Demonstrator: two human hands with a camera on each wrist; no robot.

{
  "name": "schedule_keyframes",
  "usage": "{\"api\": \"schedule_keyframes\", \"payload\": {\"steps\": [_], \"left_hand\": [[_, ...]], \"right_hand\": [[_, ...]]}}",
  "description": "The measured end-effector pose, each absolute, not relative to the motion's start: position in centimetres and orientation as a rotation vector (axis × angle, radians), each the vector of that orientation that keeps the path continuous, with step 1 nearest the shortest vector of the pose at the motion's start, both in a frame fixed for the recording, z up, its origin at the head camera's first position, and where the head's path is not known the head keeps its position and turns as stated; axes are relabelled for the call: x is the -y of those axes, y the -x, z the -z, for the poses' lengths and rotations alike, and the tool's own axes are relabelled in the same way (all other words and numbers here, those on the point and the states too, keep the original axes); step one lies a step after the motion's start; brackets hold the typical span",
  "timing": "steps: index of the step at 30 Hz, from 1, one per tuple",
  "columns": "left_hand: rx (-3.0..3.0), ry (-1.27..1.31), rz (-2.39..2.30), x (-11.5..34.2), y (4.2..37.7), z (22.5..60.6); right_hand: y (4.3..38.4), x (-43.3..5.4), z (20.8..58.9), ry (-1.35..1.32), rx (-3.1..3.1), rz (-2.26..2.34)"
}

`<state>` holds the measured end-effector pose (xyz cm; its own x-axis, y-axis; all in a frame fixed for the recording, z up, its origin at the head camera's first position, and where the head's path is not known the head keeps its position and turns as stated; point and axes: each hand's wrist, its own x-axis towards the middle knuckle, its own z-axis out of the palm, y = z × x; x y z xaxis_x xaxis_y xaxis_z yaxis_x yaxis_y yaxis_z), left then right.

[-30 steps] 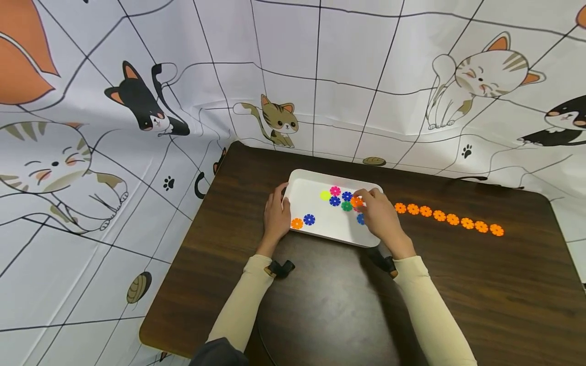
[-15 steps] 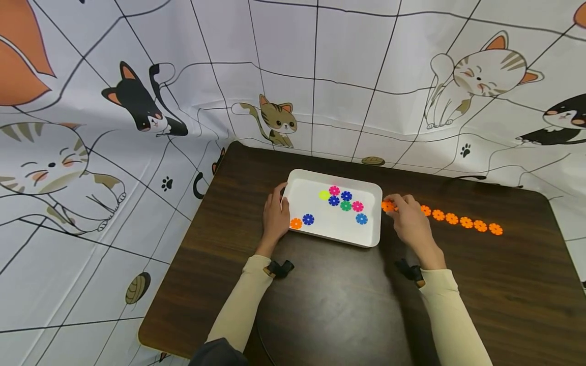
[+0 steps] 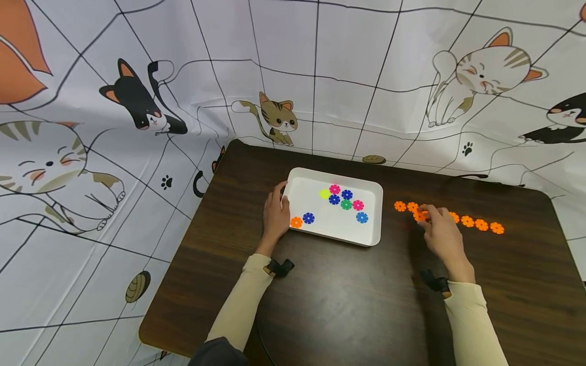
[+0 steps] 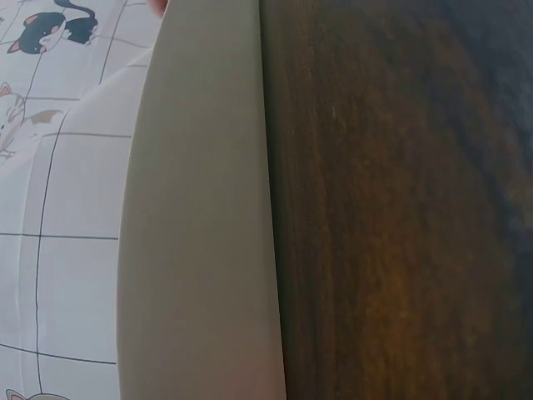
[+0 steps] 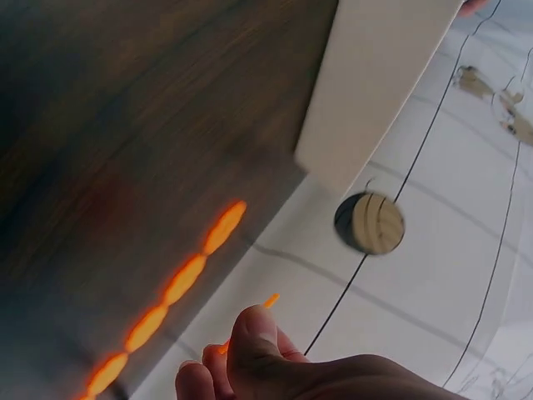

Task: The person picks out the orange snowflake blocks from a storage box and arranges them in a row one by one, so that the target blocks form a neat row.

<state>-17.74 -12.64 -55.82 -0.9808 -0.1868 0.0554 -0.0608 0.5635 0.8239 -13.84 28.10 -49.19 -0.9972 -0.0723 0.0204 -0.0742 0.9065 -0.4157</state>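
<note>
My right hand [image 3: 443,238] pinches an orange flower-shaped disc [image 3: 418,216] over the row of orange discs [image 3: 467,221] on the table, partly hiding the row. In the right wrist view the held disc [image 5: 273,299] shows edge-on between thumb and fingers, with the row beyond. The left hand [image 3: 275,213] grips the left side of a white tray [image 3: 376,213], thumb at its rim. Inside the tray lie pink, green, yellow and several blue discs, plus an orange disc [image 3: 296,222] at the front left corner. Only the tray's wall [image 4: 200,208] and wood fill most of the left wrist view.
The dark wooden table [image 3: 348,305] stands against a wall sheet [image 3: 348,61] printed with cats and grid lines. A thin cable [image 3: 263,339] runs over the table's front part, near the left sleeve [image 3: 240,300].
From the tray, the right hand has carried the orange disc rightward, past the tray's right rim and over to the row. The left hand and tray have stayed in place.
</note>
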Motion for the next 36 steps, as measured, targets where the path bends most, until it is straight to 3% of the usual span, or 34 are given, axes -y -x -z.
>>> {"api": "schedule_keyframes", "payload": {"steps": [36], "left_hand": [[2.664, -0.228, 1.376, 12.5, 17.7, 55.5]], "right_hand": [[14.1, -39.8, 49.8, 0.283, 3.179, -0.589]]}}
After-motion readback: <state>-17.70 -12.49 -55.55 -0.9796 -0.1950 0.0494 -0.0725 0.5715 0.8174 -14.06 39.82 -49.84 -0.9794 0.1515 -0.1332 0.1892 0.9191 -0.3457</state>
